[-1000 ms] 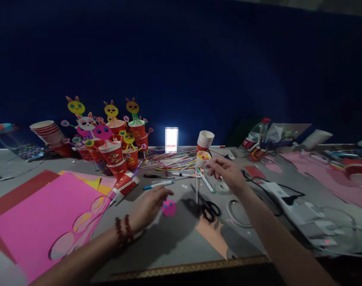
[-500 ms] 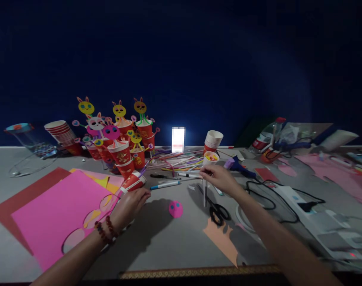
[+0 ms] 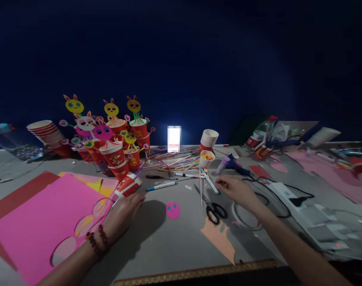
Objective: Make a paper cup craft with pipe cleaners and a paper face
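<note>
My left hand (image 3: 128,208), with beaded bracelets at the wrist, rests beside a tipped red paper cup (image 3: 129,185). Its fingers reach forward loosely and hold nothing I can see. On the other side, my right hand (image 3: 236,191) has its fingers curled together just right of a marker with teal ends (image 3: 210,182); whatever they pinch, if anything, is hidden. A purple glue stick (image 3: 222,165) is just beyond those fingertips. Between the hands lies a pink paper face with blue eyes (image 3: 173,210). Black-handled scissors (image 3: 216,212) touch an orange paper scrap (image 3: 219,240).
Red cups with paper bunny figures (image 3: 112,155) crowd the back left. Pink paper sheets (image 3: 50,222) cover the left side. Several pipe cleaners (image 3: 178,163) lie behind, near a cup of yellow pieces (image 3: 207,158). Cables and a power strip (image 3: 300,214) occupy the right.
My right hand has moved right and slightly down from in front of the small cup, uncovering the marker and glue stick. My left hand stays beside the tipped cup. The view has shifted slightly.
</note>
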`<state>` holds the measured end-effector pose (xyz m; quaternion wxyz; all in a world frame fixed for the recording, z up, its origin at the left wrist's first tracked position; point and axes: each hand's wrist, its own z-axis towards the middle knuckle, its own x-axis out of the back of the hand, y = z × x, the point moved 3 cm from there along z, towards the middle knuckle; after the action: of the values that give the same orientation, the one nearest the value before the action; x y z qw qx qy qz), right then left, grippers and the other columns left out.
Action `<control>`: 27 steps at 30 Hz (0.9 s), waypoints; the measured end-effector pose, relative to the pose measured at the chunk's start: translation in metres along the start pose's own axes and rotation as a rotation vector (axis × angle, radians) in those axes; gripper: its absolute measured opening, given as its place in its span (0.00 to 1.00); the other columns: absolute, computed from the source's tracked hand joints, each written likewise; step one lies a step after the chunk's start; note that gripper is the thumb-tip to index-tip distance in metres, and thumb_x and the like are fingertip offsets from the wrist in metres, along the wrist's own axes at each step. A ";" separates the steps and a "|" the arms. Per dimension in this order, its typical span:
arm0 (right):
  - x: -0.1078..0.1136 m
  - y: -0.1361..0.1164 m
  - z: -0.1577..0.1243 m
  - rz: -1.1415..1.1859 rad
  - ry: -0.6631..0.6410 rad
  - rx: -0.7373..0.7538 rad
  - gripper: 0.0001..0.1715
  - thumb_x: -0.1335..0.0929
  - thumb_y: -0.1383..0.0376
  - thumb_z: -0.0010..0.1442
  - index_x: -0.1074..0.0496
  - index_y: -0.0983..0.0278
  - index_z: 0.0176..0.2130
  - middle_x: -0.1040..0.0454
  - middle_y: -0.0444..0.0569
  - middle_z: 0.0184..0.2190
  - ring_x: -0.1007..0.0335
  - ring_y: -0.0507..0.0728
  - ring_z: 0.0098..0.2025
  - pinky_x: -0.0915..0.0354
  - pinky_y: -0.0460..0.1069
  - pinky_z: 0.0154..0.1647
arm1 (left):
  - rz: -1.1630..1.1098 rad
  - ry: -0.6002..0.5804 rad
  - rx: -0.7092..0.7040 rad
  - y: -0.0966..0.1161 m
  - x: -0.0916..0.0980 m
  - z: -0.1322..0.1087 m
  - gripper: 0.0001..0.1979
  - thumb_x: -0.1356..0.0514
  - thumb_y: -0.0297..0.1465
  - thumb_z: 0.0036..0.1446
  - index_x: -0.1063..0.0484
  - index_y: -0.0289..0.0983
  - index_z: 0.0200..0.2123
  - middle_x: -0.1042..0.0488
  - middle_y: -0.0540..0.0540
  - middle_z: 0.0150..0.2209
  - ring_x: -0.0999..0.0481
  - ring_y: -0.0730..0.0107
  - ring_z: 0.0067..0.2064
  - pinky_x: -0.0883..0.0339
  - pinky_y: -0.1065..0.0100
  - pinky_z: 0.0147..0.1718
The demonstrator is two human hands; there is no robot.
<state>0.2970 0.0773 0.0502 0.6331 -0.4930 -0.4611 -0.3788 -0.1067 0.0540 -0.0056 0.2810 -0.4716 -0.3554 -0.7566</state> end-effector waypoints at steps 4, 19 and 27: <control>-0.013 -0.045 0.013 0.009 -0.028 0.200 0.14 0.38 0.61 0.67 0.25 0.62 0.42 0.21 0.52 0.41 0.27 0.60 0.44 0.36 0.50 0.44 | 0.112 -0.077 0.046 0.005 -0.006 0.004 0.14 0.52 0.34 0.70 0.30 0.38 0.35 0.23 0.47 0.29 0.21 0.66 0.31 0.34 0.69 0.28; -0.056 -0.070 0.109 -0.022 -0.171 0.150 0.10 0.31 0.72 0.49 0.24 0.63 0.34 0.21 0.49 0.34 0.27 0.58 0.37 0.40 0.46 0.32 | 0.113 0.031 -0.040 0.010 -0.004 0.005 0.18 0.50 0.24 0.66 0.35 0.39 0.57 0.30 0.39 0.55 0.27 0.59 0.52 0.28 0.60 0.47; -0.033 -0.051 0.110 0.192 -0.056 0.169 0.11 0.36 0.68 0.57 0.30 0.64 0.42 0.24 0.48 0.38 0.29 0.56 0.38 0.38 0.47 0.36 | 0.055 0.113 -0.065 0.015 0.006 0.000 0.10 0.49 0.28 0.67 0.29 0.37 0.46 0.27 0.40 0.48 0.25 0.62 0.47 0.28 0.63 0.44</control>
<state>0.2163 0.1739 0.0422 0.6925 -0.4901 -0.4597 -0.2624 -0.0981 0.0451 0.0043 0.3057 -0.4467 -0.3013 -0.7850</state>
